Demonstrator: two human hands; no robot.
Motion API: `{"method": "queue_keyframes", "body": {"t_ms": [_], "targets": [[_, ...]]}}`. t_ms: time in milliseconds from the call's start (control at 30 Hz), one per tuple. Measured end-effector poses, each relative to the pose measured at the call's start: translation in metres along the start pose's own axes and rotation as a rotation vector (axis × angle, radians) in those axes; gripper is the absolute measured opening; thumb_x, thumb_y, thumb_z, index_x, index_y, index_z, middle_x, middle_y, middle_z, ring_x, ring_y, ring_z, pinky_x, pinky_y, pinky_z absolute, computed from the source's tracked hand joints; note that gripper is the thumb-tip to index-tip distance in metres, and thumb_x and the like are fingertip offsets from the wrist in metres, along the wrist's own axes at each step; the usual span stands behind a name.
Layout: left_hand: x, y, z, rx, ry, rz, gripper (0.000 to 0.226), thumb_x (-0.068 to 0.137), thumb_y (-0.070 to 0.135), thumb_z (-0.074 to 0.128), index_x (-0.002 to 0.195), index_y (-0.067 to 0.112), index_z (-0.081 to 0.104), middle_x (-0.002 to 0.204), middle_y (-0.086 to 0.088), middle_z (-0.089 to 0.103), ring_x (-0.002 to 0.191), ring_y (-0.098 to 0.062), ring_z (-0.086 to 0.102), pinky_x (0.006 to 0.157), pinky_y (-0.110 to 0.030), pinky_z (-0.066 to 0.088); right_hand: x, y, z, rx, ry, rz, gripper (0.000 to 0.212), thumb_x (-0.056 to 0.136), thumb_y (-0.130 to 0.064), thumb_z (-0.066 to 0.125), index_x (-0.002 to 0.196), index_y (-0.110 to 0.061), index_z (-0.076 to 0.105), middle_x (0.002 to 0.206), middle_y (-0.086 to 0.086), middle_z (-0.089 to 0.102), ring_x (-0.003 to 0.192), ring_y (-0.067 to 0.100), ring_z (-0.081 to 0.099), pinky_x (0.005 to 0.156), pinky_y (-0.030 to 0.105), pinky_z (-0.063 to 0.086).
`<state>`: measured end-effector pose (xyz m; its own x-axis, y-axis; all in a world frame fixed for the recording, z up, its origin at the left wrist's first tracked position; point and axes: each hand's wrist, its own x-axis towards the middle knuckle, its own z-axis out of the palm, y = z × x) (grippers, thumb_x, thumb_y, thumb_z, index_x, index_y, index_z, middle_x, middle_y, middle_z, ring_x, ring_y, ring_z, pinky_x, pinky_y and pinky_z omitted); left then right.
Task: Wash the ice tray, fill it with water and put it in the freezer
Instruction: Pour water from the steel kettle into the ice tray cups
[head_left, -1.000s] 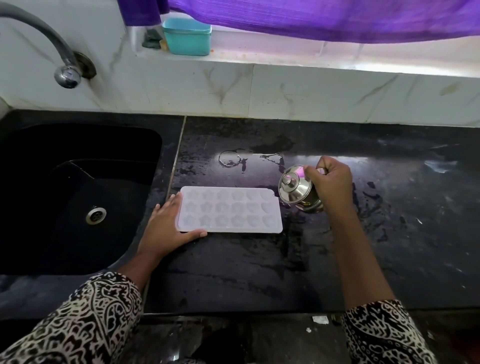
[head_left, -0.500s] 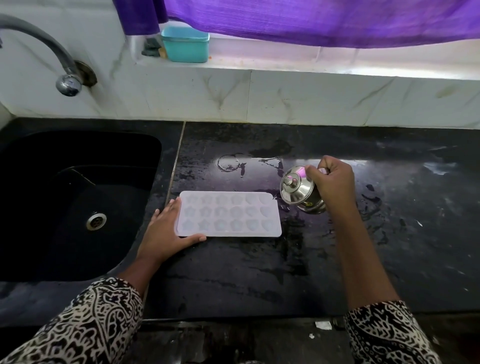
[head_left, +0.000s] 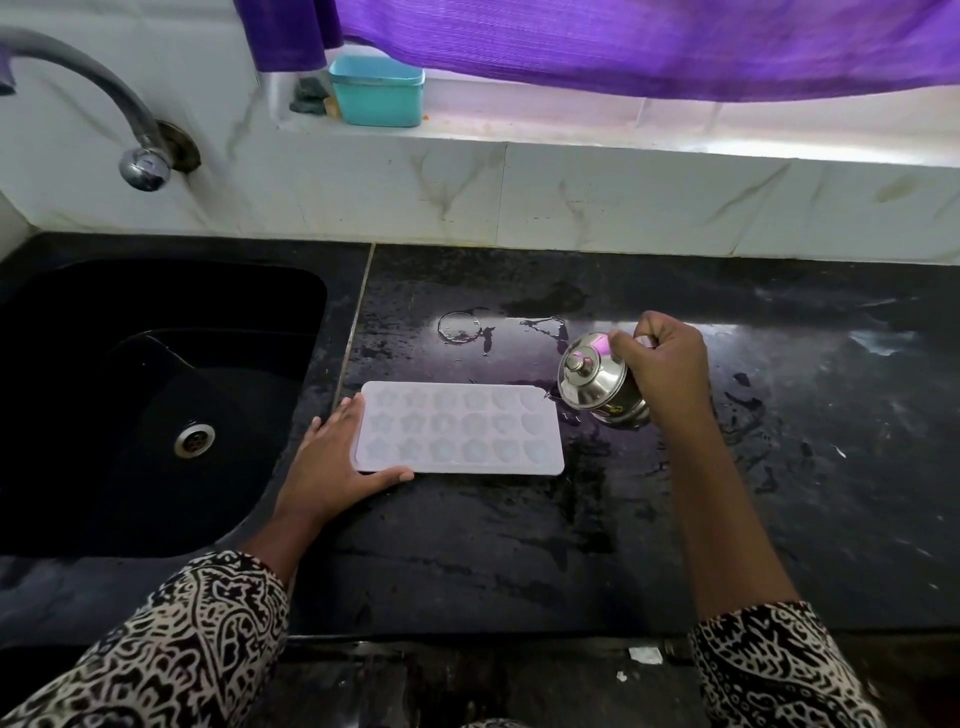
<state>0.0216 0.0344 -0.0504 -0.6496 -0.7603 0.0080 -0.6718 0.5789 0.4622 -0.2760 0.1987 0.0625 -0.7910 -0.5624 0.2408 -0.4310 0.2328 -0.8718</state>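
Note:
A pale translucent ice tray (head_left: 460, 428) with star and shell shaped cells lies flat on the wet black counter (head_left: 519, 545), just right of the sink. My left hand (head_left: 332, 462) rests against the tray's left end, thumb along its front edge. My right hand (head_left: 662, 364) grips a small lidded steel pot (head_left: 592, 376), tilted so its lid faces the tray's right end.
A black sink (head_left: 156, 395) with a steel drain lies to the left, under a curved tap (head_left: 140, 161). Puddles spread on the counter behind the tray. A teal box (head_left: 376, 91) sits on the window ledge under a purple curtain (head_left: 623, 41).
Hands, tray and pot hold nearly the same places; the view has dropped slightly so everything sits a little lower in frame.

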Motion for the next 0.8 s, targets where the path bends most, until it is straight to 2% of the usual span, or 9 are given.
{"method": "queue_keyframes", "body": {"t_ms": [100,267,800], "targets": [[-0.0004,0.0004,-0.0003,0.0,-0.01,-0.003,0.132,0.05,0.092,0.041,0.153,0.015,0.013,0.158,0.0,0.02,0.146,-0.008,0.012,0.119,-0.032,0.003,-0.0006,-0.0015,0.0005,0.001,-0.004,-0.001,0.034,0.079,-0.011,0.066,0.059,-0.015,0.039,0.056,-0.001,0.039,0.055,0.013,0.036,0.055,0.024,0.035],[-0.0003,0.0001,-0.0014,0.003,-0.017,-0.007,0.141,0.043,0.103,0.026,0.153,0.015,0.012,0.159,0.0,0.019,0.146,-0.008,0.011,0.118,-0.031,0.001,-0.0018,-0.0036,0.0005,-0.011,-0.008,-0.002,0.038,0.08,-0.01,0.066,0.057,-0.018,0.037,0.055,-0.002,0.039,0.053,0.011,0.035,0.053,0.022,0.034],[-0.0009,0.0001,-0.0024,-0.005,-0.017,-0.001,0.14,0.045,0.101,0.03,0.153,0.015,0.012,0.159,0.001,0.019,0.146,-0.007,0.01,0.118,-0.032,0.002,-0.0055,-0.0027,0.0029,0.005,0.01,0.029,0.039,0.08,-0.011,0.066,0.057,-0.018,0.036,0.055,-0.001,0.039,0.056,0.015,0.036,0.054,0.025,0.033]]}}
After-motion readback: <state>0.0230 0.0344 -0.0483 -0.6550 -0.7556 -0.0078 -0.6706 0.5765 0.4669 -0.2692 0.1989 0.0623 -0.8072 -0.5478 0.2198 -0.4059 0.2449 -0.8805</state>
